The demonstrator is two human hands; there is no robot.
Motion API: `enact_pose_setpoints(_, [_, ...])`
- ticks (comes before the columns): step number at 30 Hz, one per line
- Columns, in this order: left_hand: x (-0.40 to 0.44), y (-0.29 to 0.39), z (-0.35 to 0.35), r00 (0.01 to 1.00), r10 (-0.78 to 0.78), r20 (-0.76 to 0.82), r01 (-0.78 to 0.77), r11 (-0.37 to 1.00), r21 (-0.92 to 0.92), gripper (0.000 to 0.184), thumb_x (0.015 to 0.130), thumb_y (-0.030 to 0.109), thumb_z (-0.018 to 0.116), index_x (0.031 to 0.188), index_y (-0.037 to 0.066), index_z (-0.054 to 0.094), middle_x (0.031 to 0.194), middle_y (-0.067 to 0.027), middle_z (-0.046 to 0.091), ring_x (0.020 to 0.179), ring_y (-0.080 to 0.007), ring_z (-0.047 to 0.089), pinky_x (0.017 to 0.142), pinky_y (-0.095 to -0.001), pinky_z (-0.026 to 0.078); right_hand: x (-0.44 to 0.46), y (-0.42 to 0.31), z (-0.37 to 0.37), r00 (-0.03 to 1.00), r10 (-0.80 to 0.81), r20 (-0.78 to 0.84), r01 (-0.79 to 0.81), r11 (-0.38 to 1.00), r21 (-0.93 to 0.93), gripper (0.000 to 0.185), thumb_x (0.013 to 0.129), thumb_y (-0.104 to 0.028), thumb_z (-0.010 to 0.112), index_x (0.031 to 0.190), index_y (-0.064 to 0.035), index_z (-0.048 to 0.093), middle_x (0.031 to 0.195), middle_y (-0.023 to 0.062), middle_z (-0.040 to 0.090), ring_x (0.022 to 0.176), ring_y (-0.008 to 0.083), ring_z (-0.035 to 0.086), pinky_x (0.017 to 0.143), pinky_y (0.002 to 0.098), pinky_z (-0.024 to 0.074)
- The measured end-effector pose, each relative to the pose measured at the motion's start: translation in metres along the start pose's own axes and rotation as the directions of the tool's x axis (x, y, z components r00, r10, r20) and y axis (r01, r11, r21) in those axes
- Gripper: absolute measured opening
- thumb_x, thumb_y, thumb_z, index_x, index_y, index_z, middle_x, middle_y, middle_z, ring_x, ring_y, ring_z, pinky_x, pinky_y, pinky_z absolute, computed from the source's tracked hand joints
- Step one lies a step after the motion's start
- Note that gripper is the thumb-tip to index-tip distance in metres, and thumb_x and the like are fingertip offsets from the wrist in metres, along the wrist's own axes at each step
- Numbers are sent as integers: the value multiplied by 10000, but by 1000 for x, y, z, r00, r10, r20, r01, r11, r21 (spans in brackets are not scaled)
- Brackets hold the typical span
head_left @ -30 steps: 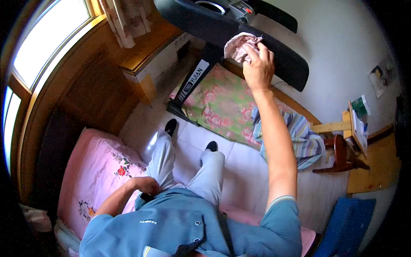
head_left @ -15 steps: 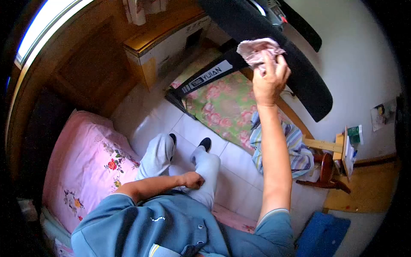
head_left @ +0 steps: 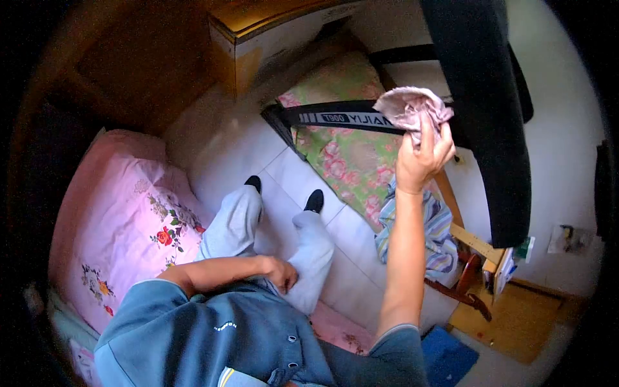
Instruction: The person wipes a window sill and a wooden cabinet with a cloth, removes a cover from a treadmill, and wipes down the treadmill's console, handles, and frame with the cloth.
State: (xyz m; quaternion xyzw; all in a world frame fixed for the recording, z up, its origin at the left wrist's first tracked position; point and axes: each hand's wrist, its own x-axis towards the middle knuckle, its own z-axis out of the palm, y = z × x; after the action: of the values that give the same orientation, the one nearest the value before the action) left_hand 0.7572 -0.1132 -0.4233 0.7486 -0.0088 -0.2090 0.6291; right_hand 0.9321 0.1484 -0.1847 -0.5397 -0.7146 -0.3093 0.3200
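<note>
My right hand [head_left: 425, 155] is raised at arm's length, its fingers closed on a crumpled pale pink cloth [head_left: 412, 106]. The cloth is in front of a black post [head_left: 309, 116] with a white lettered label, part of what looks like a treadmill. Just right of the cloth runs a thick black padded bar [head_left: 480, 109]; I cannot tell whether the two touch. Low over my thigh, my left hand [head_left: 280, 274] is curled into a loose fist near the light grey trousers [head_left: 309, 258], with nothing showing in it.
A flowered green sheet [head_left: 345, 164] lies beneath the post, with a striped cloth [head_left: 438, 226] beside it. At left is a pink flowered bedspread [head_left: 122, 219]. A wooden cabinet [head_left: 235, 51] stands at the back; a brown wooden stand [head_left: 464, 293] and blue mat [head_left: 448, 355] are at right.
The camera view has turned, so the black bar appears more upright and farther right. My right hand and the cloth appear lower and farther right in view. My left hand stays by my thigh.
</note>
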Motion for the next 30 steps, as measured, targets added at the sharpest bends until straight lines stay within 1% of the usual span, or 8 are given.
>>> enact_pose_setpoints(5, [-46,-17,-73,719,-37,-694,-365,830,-422,211,885,212,645,763,66,555,657,-14,494,654,-132,429,591,-383,401,-49,-18,63,933,-175,314,153,984,94,618,662,-56,753,1234,-272,665,1263,108,562,1099,340,526,936,435,477])
enact_pose_setpoints(8, [-56,-34,-146,237,-273,-932,-619,697,-362,701,908,399,694,1484,133,396,1286,-85,559,1093,-198,563,886,-371,513,-83,-28,108,881,-194,431,73,957,281,593,671,-63,744,1238,-217,666,1272,129,561,1094,356,531,931,451,472])
enact_pose_setpoints(12, [-94,-26,-226,70,-451,-890,-898,360,-253,883,937,463,642,1583,190,105,1480,-92,380,1235,-233,500,989,-392,489,-107,-57,137,756,-41,654,-403,758,513,519,720,-62,694,1237,-67,648,1240,173,574,1129,388,544,988,460,430])
enact_pose_setpoints(13, [-91,-33,-238,81,-498,-863,-945,238,-226,790,946,448,638,1553,157,223,1443,-78,439,1233,-192,506,972,-368,497,-110,-64,139,704,-54,708,-499,672,547,538,724,-56,688,1258,-43,628,1260,184,566,1171,389,531,1012,457,417])
enact_pose_setpoints(18, [-78,-89,-260,-42,-607,-794,-928,317,-194,434,984,374,601,1315,106,519,1147,6,637,1000,-91,606,814,-270,526,-125,-66,161,555,-153,818,-698,449,557,563,788,-9,655,1335,45,532,1355,180,529,1285,309,494,1103,388,350])
enact_pose_setpoints(20, [-80,-113,-259,-34,-729,-683,-951,235,-203,339,991,293,587,1271,105,555,1043,9,659,905,-77,620,755,-239,515,-139,-66,176,393,-102,914,-915,60,400,587,828,-1,643,1384,62,466,1399,177,489,1287,270,486,1114,383,339])
enact_pose_setpoints(25, [-61,-220,-254,-180,-840,-511,-972,233,-41,302,961,254,594,1192,61,614,1022,-21,674,867,-115,639,764,-268,515,-182,-60,206,41,-104,994,-966,252,66,580,872,-28,664,1415,7,464,1351,138,555,1177,194,559,982,305,467])
enact_pose_setpoints(30, [-48,-319,-270,-385,-882,-272,-918,395,18,266,931,244,602,1057,20,672,924,-70,690,890,-156,648,791,-296,496,-236,-36,258,-42,-167,985,-946,325,15,540,887,-3,630,1404,-13,475,1322,123,572,1134,176,581,937,278,493])
